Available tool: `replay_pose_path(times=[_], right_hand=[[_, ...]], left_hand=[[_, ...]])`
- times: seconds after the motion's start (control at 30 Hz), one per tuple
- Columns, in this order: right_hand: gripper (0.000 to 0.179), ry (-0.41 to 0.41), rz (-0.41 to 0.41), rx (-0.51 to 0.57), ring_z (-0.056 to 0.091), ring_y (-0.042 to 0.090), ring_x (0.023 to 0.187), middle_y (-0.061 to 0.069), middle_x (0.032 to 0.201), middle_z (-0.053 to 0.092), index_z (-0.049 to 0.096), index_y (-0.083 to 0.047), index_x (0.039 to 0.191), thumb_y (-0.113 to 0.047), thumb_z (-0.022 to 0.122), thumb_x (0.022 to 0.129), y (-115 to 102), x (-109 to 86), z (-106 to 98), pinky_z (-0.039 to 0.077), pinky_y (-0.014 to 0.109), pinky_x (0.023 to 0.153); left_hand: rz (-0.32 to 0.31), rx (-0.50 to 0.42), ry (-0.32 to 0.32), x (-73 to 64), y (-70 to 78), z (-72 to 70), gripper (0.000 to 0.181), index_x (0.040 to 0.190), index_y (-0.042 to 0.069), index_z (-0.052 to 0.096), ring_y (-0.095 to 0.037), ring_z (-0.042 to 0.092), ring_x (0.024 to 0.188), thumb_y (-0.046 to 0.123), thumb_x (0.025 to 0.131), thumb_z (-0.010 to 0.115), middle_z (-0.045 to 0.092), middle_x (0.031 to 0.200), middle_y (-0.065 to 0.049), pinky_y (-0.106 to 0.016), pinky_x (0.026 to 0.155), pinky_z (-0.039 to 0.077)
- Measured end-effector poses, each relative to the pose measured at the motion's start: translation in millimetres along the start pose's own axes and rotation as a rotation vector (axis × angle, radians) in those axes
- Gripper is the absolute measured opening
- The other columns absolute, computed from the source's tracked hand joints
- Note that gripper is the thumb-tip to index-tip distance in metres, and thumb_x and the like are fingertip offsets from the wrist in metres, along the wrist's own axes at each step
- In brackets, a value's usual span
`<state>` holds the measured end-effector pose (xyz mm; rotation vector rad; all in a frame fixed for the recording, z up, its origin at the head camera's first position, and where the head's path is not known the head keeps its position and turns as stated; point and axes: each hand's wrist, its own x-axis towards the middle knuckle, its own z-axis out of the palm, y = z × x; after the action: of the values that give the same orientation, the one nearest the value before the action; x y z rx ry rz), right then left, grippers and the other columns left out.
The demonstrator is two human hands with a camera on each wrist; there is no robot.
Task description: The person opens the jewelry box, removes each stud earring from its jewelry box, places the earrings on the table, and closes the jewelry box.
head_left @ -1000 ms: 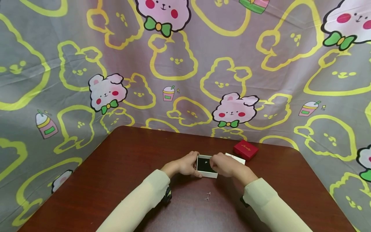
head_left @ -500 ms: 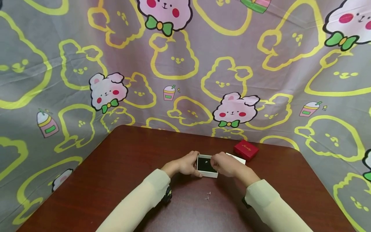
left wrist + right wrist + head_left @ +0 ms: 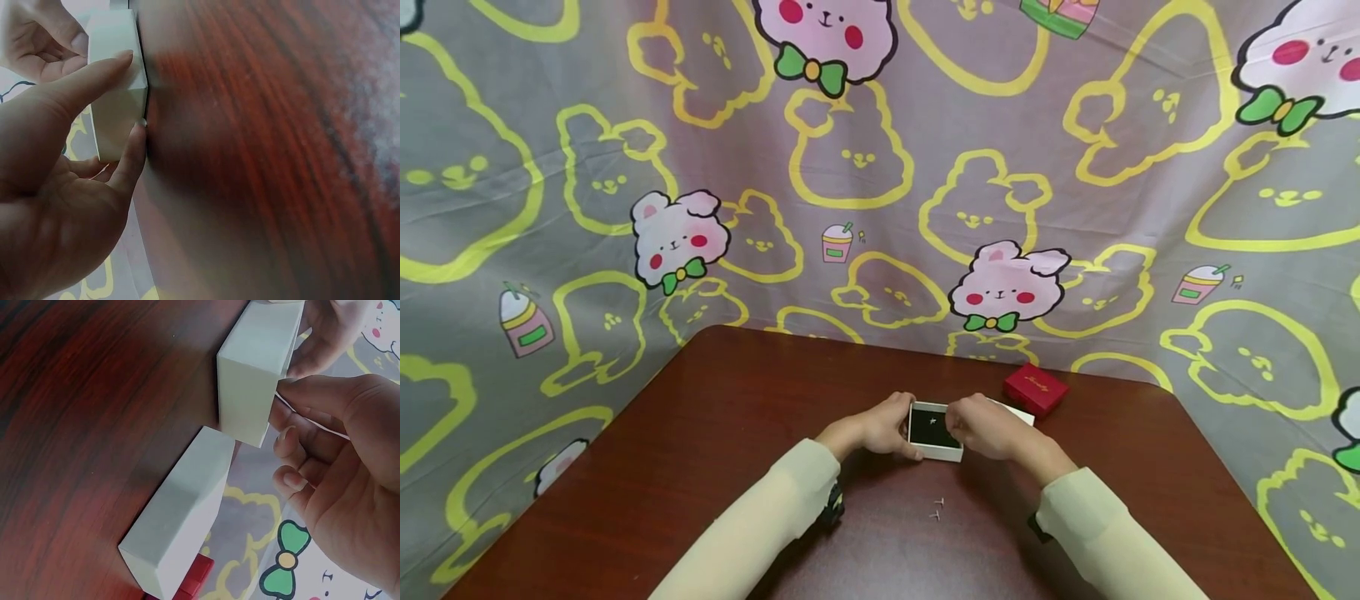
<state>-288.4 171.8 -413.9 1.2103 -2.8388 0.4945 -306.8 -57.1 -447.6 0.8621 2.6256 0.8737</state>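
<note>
A small white box with a black lining stands on the table, its top side uncovered. My left hand grips its left end; in the left wrist view the thumb lies along the near wall. A tiny silvery piece, like a stud earring, sits on the lining. Over the box's right end is my right hand, fingers curled, thumb and index fingertips at the rim. What those tips hold, if anything, is hidden. Two thin T-shaped pieces, like stud earrings, lie on the table in front.
Right behind my right hand lies a white box part, perhaps the lid. Beyond it sits a red box with gold lettering. The brown table ends at a patterned cloth hanging behind and at the sides.
Both hands stay at the box with almost no motion. My right wrist has shifted very slightly; the small pieces on the table lie as before.
</note>
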Motion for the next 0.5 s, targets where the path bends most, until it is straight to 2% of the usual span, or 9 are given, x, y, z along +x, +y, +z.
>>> replay_pose_path(times=[0.27, 0.5], right_hand=[[0.012, -0.002, 0.022, 0.037, 0.058, 0.008, 0.072, -0.006, 0.079, 0.066, 0.071, -0.008, 0.087, 0.003, 0.068, 0.086, 0.8, -2.9, -1.1, 0.052, 0.029, 0.068], [0.012, -0.018, 0.017, 0.082, 0.065, 0.011, 0.081, 0.002, 0.090, 0.074, 0.076, -0.006, 0.093, 0.002, 0.068, 0.089, 1.9, -4.6, -5.2, 0.057, 0.035, 0.076]], left_hand=[[0.010, 0.001, 0.012, 0.2, -0.1, 1.0, 0.078, 0.133, -0.004, 0.044, -0.016, 0.045, 0.097, 0.022, 0.077, 0.091, 0.046, 0.113, -0.010, -0.029, 0.089, 0.041], [-0.002, -0.001, 0.006, -0.4, 0.3, 0.0, 0.079, 0.135, -0.004, 0.043, -0.016, 0.046, 0.097, 0.023, 0.078, 0.091, 0.046, 0.114, -0.010, -0.030, 0.089, 0.041]])
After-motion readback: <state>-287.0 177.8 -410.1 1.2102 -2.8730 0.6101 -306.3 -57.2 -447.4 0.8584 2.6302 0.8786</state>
